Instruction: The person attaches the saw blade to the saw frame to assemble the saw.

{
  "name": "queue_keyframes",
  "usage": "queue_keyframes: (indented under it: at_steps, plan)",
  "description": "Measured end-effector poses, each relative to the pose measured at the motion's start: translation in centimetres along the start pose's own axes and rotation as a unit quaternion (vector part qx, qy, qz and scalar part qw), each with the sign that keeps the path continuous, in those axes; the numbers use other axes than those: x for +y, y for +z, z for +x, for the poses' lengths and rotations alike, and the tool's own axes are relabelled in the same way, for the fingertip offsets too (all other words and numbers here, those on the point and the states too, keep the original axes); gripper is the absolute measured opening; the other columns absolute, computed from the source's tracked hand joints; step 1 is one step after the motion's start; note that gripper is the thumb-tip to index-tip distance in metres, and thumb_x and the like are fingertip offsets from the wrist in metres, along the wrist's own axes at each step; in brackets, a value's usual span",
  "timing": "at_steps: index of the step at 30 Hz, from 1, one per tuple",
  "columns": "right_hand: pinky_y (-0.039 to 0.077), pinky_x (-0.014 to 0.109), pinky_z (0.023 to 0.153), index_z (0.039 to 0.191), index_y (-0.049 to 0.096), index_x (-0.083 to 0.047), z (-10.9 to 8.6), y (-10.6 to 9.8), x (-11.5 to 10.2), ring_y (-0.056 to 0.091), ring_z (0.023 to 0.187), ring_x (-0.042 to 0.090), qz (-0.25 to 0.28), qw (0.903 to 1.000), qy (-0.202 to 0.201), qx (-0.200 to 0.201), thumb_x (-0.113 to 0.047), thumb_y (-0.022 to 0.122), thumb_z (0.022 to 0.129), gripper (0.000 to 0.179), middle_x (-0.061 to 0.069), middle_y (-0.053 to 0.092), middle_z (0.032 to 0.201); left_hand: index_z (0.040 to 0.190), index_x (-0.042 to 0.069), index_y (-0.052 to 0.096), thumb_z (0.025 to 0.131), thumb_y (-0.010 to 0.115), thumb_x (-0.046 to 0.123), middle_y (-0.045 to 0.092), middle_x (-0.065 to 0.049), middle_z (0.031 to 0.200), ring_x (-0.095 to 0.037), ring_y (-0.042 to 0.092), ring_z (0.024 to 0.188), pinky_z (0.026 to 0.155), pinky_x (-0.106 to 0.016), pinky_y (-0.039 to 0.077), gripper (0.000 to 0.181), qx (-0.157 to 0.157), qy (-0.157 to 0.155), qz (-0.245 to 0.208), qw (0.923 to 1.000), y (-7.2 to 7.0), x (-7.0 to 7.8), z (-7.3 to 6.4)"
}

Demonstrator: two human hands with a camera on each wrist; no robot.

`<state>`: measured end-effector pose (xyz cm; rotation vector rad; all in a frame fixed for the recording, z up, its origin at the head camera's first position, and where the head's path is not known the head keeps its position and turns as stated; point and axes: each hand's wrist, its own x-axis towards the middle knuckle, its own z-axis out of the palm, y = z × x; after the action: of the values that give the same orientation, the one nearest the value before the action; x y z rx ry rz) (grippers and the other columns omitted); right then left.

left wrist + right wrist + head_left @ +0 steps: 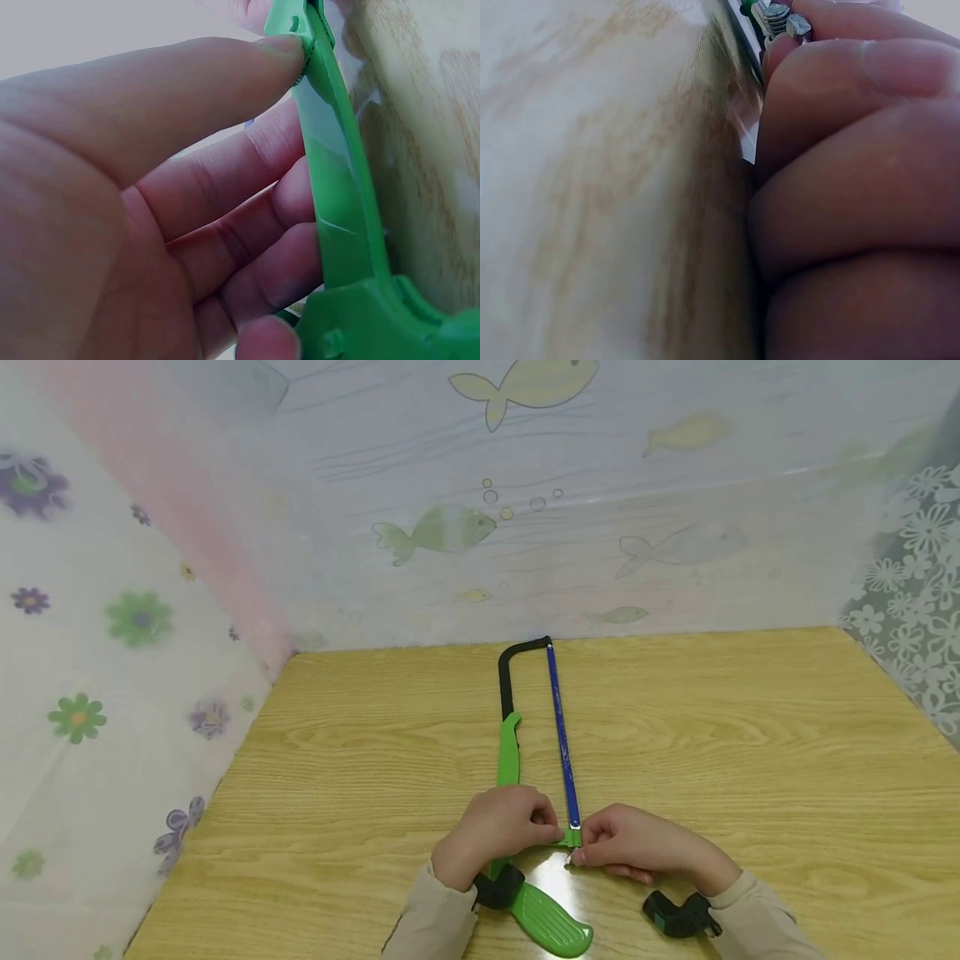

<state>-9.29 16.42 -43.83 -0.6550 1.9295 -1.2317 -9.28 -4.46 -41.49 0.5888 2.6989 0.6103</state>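
A hacksaw (551,920) lies on the table with its green handle toward me and its black frame (506,685) pointing away. Its blue blade (562,735) runs along the right side, fixed at both ends. My left hand (501,820) grips the green front arm (337,180) of the handle, thumb on its blade end and fingers curled behind. At the near end of the blade, my right hand (637,842) pinches a small threaded metal screw (777,16) between thumb and index finger. Its other fingers are folded close to the tabletop.
The wood-grain table (750,735) ends at the back against a hanging sheet printed with fish (450,531). A flowered sheet (138,618) hangs on the left and a lacy flowered curtain (926,531) on the right. Dark cameras sit on both wrists.
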Motion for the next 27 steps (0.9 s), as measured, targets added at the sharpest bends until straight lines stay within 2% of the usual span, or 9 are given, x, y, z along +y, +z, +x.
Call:
queue_keyframes:
  at_steps: [8, 27]
  plan:
    - [0.027, 0.02, 0.03, 0.067, 0.05, -0.006, -0.04, 0.01, -0.07, 0.03, 0.027, 0.004, 0.011, 0.9999, -0.005, -0.003, -0.031, 0.061, 0.084, 0.032, -0.005, 0.036, 0.043, 0.072, 0.03, 0.064, 0.077, 0.065, 0.039, 0.051, 0.02, 0.063, 0.0, 0.044, 0.056, 0.052, -0.022, 0.035, 0.011, -0.001, -0.001, -0.002, 1.0, -0.04, 0.02, -0.03]
    - [0.028, 0.021, 0.031, 0.061, 0.049, -0.01, 0.13, -0.01, 0.23, 0.031, 0.027, 0.005, 0.001, 1.0, 0.001, 0.0, -0.033, 0.06, 0.084, 0.034, -0.007, 0.037, 0.043, 0.072, 0.029, 0.064, 0.078, 0.065, 0.04, 0.051, 0.02, 0.064, 0.0, 0.045, 0.056, 0.052, -0.022, 0.035, 0.012, -0.001, -0.004, 0.0, 1.0, -0.18, 0.25, -0.09]
